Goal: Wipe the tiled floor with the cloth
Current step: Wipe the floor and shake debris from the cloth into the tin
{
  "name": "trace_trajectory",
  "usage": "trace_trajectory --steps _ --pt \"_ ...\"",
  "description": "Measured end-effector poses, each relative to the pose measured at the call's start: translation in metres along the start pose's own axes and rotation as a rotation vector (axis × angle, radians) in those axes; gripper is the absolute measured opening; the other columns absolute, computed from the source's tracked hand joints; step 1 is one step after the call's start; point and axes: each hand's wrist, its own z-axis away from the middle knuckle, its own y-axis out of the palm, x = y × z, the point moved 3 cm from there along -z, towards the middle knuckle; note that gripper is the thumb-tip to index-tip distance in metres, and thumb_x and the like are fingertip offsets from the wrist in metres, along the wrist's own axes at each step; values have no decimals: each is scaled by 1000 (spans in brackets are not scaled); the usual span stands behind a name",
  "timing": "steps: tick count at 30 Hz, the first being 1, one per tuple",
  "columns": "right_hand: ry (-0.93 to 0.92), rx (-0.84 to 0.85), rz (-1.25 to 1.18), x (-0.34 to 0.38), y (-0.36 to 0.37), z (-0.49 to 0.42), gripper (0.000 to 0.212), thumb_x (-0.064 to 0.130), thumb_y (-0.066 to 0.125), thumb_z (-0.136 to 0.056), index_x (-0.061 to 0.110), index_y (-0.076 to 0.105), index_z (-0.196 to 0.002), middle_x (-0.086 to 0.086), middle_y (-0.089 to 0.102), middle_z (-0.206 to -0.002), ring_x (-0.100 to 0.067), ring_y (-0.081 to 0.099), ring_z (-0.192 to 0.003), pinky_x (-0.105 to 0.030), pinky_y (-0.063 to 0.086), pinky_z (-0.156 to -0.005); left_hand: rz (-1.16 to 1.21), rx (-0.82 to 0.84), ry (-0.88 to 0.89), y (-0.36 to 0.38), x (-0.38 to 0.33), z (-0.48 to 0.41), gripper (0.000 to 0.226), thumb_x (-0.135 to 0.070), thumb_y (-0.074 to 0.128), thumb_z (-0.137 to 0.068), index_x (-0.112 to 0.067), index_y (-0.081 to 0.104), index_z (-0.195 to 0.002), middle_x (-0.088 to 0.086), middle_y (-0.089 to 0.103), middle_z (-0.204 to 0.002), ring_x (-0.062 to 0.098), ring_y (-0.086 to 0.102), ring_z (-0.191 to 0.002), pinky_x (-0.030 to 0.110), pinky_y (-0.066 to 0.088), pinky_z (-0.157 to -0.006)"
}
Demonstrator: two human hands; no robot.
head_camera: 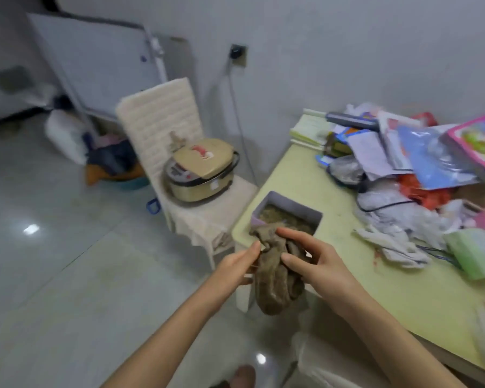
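A crumpled brown cloth hangs in front of me, over the corner of the yellow table. My right hand grips its upper part between thumb and fingers. My left hand reaches in from the left, and its fingertips pinch the cloth's edge. The pale glossy tiled floor spreads out to the left and below.
An open purple box holding brownish stuff sits on the table corner. Piled papers, bags and books cover the table's far side. A cushioned chair carries a rice cooker. Bags and a basin lie by a whiteboard.
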Motion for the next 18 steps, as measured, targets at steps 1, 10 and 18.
trace_trajectory --steps 1,10,18 --pt "-28 55 10 3 12 7 44 4 69 -86 33 64 -119 9 65 -122 -5 62 -111 -27 51 -95 70 -1 -9 -3 6 18 39 -50 47 -93 -22 72 -104 -1 74 -103 13 68 -99 25 52 -83" --pt "-161 330 223 17 142 77 59 0 64 -89 34 48 -136 21 55 -116 1 61 -106 -24 54 -87 301 -564 168 -86 54 196 17 -20 59 -94 -8 70 -99 1 74 -89 12 69 -86 23 55 -75" --pt "-134 690 235 36 300 165 28 -5 54 -92 20 67 -97 -6 70 -83 -20 69 -59 -31 59 -58 177 -1151 120 -162 124 395 19 -31 54 -97 -21 70 -94 3 72 -89 11 67 -82 31 56 -74"
